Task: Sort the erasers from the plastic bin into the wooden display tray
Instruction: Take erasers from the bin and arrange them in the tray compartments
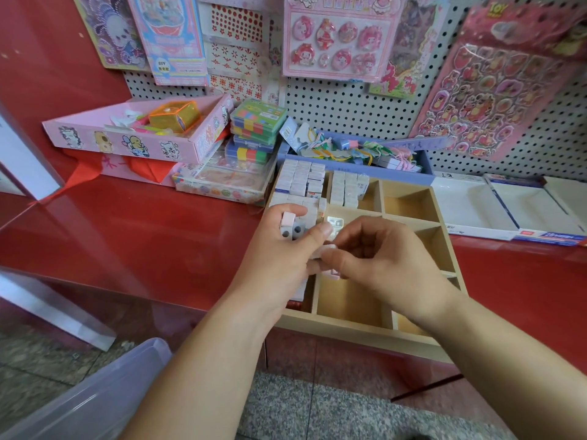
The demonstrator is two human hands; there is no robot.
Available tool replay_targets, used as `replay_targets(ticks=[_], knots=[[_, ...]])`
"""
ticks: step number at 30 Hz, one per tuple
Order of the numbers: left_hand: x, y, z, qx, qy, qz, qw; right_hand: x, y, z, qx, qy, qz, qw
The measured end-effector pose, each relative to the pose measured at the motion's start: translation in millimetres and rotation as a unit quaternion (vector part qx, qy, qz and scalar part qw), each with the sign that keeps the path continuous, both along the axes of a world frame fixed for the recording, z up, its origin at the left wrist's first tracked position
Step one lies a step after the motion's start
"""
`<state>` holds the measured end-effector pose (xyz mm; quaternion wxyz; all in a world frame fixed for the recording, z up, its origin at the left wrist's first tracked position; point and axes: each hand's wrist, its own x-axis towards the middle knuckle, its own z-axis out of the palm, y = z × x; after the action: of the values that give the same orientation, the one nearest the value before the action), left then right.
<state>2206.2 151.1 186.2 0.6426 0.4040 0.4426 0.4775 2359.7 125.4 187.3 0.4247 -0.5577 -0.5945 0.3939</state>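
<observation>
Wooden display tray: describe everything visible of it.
The wooden display tray is pale, unpainted-looking wood, a shallow rectangle split by thin partitions into open compartments. It lies flat on the red counter, and its near edge seems to jut past the counter's front. The far-left compartments are packed with rows of white boxed erasers; those on the right look empty. The left hand and right hand hold small erasers above its middle, hiding part of it.

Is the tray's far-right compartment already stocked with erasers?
No, the far-right compartment of the wooden tray shows bare wood, while boxed erasers fill the far-left one.
</observation>
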Motion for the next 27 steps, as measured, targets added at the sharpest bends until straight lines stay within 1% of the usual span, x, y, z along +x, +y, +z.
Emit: replay_targets(ticks=[3,6,7,9,11,13,16,19,21,27], knots=[[-1.2,1.5,3.0,-0.017,-0.025,0.004,1.0,11.7,7.2,1.4,-0.016,0.059,0.01,0.998],[-2.9,2.9,1.6,-0.037,-0.032,0.021,0.999,21.4,16.0,-0.6,-0.062,0.114,0.026,0.991],[-3.6,3.4,1.8,-0.047,-0.04,0.027,0.998,24.2,18.4,-1.4,-0.069,0.121,0.03,0.99],[-5.4,4.4,2.8,-0.061,-0.055,0.033,0.996,30.1,23.2,-3.3,-0.063,0.107,0.028,0.992],[-7.1,4.8,4.4,-0.065,-0.06,0.035,0.995,36.1,29.3,-6.3,-0.037,0.049,0.009,0.998],[-7.8,4.3,5.5,-0.063,-0.064,0.035,0.995,42.7,38.4,-11.3,-0.009,-0.053,-0.021,0.998],[-7.5,3.8,7.0,-0.062,-0.07,0.035,0.995,49.4,53.0,-15.5,0.016,-0.206,-0.041,0.978],[-7.5,4.7,7.6,-0.061,-0.07,0.034,0.995,47.2,63.0,-14.5,0.016,-0.323,0.003,0.946],[-7.7,5.0,8.1,-0.062,-0.065,0.035,0.995,43.1,66.5,-11.7,0.015,-0.354,0.021,0.935],[-9.6,5.3,8.8,-0.06,-0.062,0.037,0.996,43.4,68.2,-5.5,0.005,-0.376,0.031,0.926]])
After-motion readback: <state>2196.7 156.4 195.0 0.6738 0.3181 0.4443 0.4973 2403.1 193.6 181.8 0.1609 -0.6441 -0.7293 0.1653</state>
